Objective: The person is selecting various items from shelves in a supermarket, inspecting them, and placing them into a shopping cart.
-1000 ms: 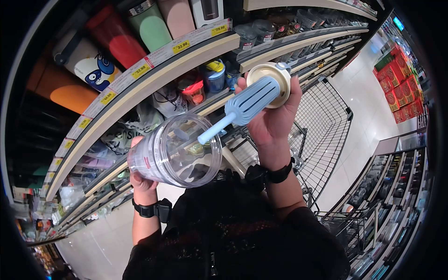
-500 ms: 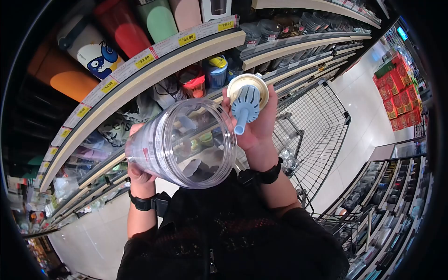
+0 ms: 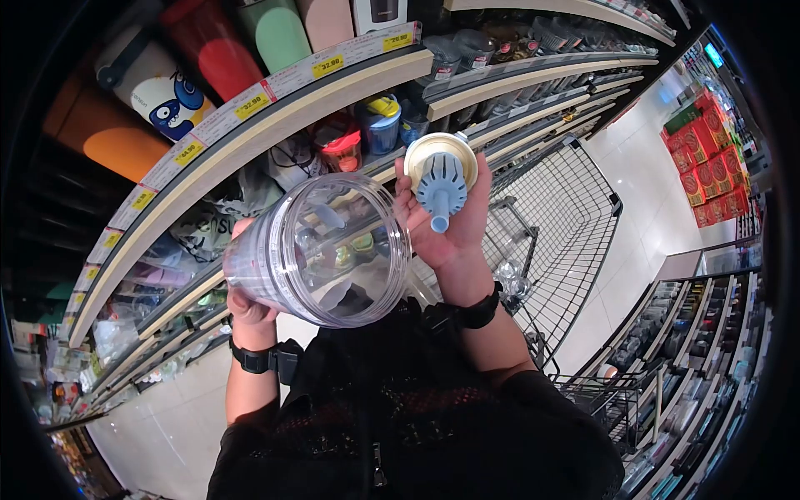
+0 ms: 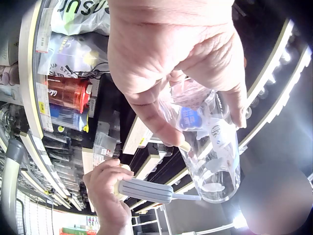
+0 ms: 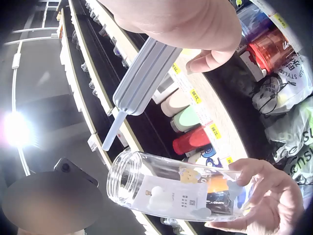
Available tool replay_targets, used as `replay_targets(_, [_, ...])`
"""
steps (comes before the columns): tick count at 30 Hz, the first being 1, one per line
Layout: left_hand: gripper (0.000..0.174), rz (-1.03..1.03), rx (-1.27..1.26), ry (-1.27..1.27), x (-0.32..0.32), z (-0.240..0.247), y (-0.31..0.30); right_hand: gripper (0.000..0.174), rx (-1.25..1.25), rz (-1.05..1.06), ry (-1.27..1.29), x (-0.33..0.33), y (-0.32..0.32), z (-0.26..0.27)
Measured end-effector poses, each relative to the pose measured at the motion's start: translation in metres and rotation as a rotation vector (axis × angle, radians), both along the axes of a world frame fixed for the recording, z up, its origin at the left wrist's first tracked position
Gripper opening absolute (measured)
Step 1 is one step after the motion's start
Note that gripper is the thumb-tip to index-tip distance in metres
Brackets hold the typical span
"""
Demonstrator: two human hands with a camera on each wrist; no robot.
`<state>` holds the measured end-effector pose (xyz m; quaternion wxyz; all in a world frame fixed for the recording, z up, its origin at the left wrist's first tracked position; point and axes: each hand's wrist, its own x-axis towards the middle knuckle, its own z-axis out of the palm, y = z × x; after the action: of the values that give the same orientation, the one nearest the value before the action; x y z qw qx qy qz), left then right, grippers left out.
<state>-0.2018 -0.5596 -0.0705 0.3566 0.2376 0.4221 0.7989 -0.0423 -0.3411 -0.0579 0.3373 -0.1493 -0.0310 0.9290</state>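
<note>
My left hand [image 3: 250,307] grips a clear wide-mouthed bottle [image 3: 265,265] around its base, its open mouth tilted up toward the head camera. Printed stickers show on the bottle's side [image 5: 168,196] in the right wrist view. To the right of the mouth, my right hand [image 3: 457,246] holds a cream lid [image 3: 414,160] from behind, its underside turned to me. A light blue slotted insert [image 3: 442,182] sticks out of the lid and ends in a thin stem. The left wrist view shows the ribbed side of the insert [image 4: 145,191], apart from my left hand.
Ahead are shelves [image 3: 333,92] with price tags, tumblers [image 3: 221,50] and a red-lidded cup [image 3: 337,146]. A wire shopping cart [image 3: 575,225] stands at the right. Beyond it are stacked red boxes [image 3: 708,162] and another shelf rack [image 3: 692,358].
The lid and insert moved left and slightly lower. The insert's stem, earlier pointing across the bottle's mouth, swung to face the head camera. The bottle shifted a little.
</note>
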Motion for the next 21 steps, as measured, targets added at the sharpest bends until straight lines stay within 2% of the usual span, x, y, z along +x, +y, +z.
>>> replay_targets(4, [0.104, 0.093, -0.003, -0.070, 0.009, -0.012, 0.001, 0.070, 0.009, -0.008, 0.027, 0.000, 0.001, -0.003])
replay_targets(6, [0.101, 0.172, -0.005, -0.102, 0.006, -0.025, -0.005, 0.067, 0.043, 0.057, 0.133, 0.006, 0.009, -0.018])
replay_targets(7, [0.082, -0.281, 0.404, -0.449, -0.014, -0.016, 0.007, 0.066, 0.092, 0.064, 0.212, 0.009, 0.010, -0.017])
replay_targets(8, [0.065, -0.263, 0.332, -0.227, -0.005, -0.010, 0.004, 0.065, 0.138, 0.071, 0.295, 0.009, 0.011, -0.017])
replay_targets(10, [0.058, -0.394, 0.470, -0.502, -0.013, -0.012, 0.012, 0.063, 0.054, -0.057, 0.159, 0.011, 0.014, -0.011])
replay_targets(11, [0.058, -0.371, 0.464, -0.486, -0.016, -0.015, 0.012, 0.064, 0.081, 0.023, 0.207, 0.018, 0.019, -0.017])
replay_targets(12, [0.060, -0.428, 0.472, -0.474, -0.019, -0.019, 0.012, 0.070, 0.012, -0.017, 0.037, 0.015, 0.013, 0.002])
replay_targets(16, [0.059, -0.554, 0.514, -0.343, -0.028, -0.025, 0.018, 0.071, 0.003, -0.051, 0.038, 0.021, 0.019, -0.001])
replay_targets(21, [0.055, -0.470, 0.459, -0.342, -0.027, -0.029, 0.014, 0.072, 0.010, -0.051, 0.022, 0.019, 0.022, -0.002])
